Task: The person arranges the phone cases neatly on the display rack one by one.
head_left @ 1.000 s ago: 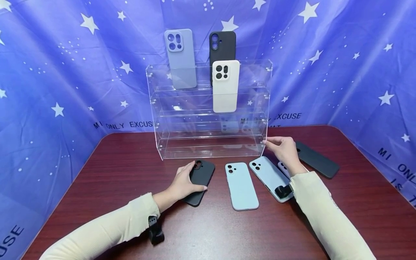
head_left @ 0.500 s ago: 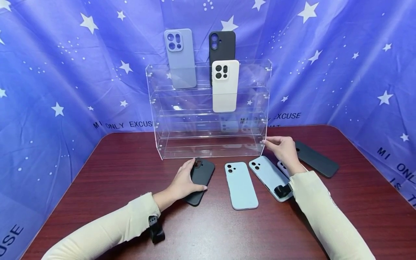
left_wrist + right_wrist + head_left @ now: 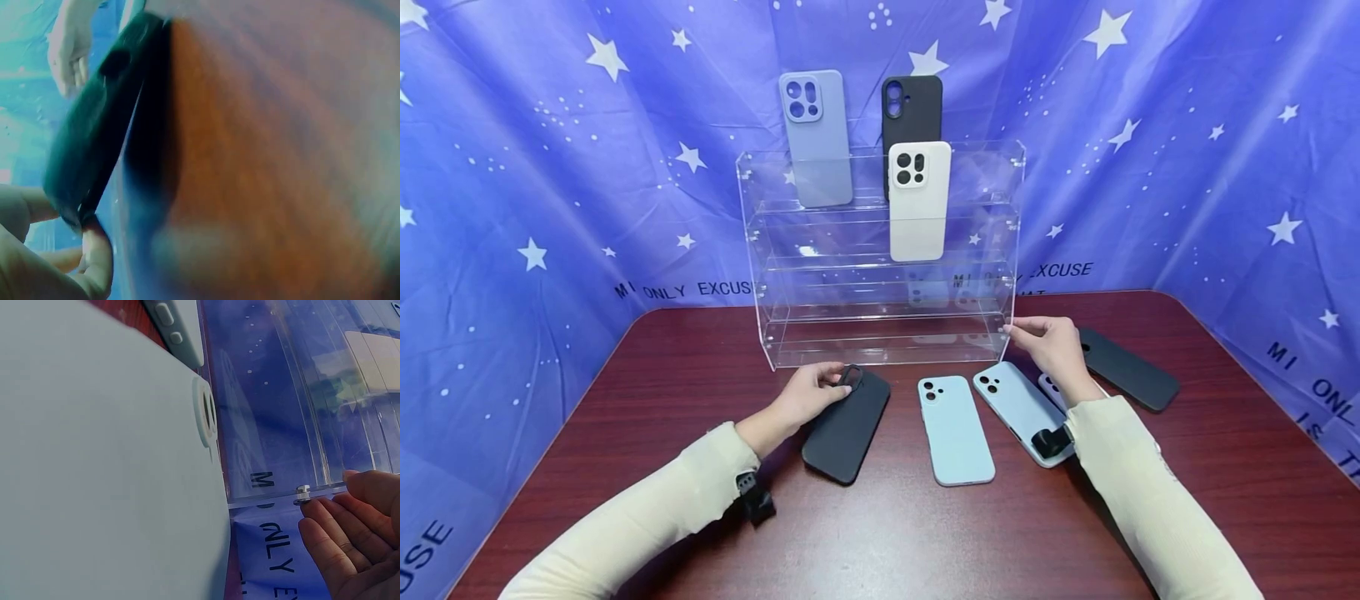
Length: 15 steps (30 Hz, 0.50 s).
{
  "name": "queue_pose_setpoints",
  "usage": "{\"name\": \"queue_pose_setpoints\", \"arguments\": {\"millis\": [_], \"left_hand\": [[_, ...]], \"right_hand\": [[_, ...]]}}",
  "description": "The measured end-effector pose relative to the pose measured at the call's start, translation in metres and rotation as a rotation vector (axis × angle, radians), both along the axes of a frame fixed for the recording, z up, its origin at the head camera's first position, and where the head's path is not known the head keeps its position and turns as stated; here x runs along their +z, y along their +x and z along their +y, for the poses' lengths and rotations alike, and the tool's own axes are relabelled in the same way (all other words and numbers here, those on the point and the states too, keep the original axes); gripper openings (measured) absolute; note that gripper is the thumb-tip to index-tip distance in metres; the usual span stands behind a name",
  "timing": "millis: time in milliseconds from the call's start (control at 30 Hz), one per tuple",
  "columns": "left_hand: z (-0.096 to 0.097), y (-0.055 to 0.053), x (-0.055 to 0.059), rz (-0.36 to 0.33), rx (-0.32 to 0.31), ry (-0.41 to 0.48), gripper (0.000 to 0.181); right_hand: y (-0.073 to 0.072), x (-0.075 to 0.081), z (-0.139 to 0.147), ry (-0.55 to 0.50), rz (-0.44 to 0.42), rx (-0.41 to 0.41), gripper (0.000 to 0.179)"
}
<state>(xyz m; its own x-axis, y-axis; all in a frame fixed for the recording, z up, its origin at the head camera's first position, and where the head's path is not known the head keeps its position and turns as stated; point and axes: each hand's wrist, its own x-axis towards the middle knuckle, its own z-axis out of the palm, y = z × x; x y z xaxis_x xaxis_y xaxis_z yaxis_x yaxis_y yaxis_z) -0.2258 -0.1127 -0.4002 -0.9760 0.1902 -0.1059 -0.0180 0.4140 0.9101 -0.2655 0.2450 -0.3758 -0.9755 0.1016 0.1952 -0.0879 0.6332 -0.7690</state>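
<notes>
Starry blue cloth (image 3: pixel 647 192) surrounds the counter (image 3: pixel 880 550) (reddish, apparently wood); left hand (image 3: pixel 805 395) pinches a black case (image 3: pixel 850 433), right hand (image 3: pixel 1057 348) the clear rack (image 3: pixel 820 292) by its edge.

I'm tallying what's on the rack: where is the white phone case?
In the head view, the white phone case stands on the clear acrylic rack, right of centre, just below and in front of an upright black phone case.

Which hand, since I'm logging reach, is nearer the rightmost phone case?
Right. The right hand is just left of the rightmost case; the left hand is farther left, holding another case.
</notes>
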Motion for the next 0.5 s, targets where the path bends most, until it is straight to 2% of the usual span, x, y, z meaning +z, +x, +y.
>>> {"name": "queue_pose_setpoints", "arguments": {"millis": [133,333,500], "left_hand": [[-0.006,-0.003,0.006,-0.012,-0.017,0.004,0.036],[-0.012,-0.003,0.021,-0.127,-0.053,0.123,0.036],[-0.014,-0.001,0.038,-0.113,-0.118,0.175,0.037]], "right_hand": [[0.001,0.0,-0.001,0.001,-0.006,-0.004,0.037],[0.002,0.0,-0.001,-0.001,-0.013,-0.007,0.037],[0.003,0.001,-0.001,-0.002,-0.006,-0.008,0.037]]}}
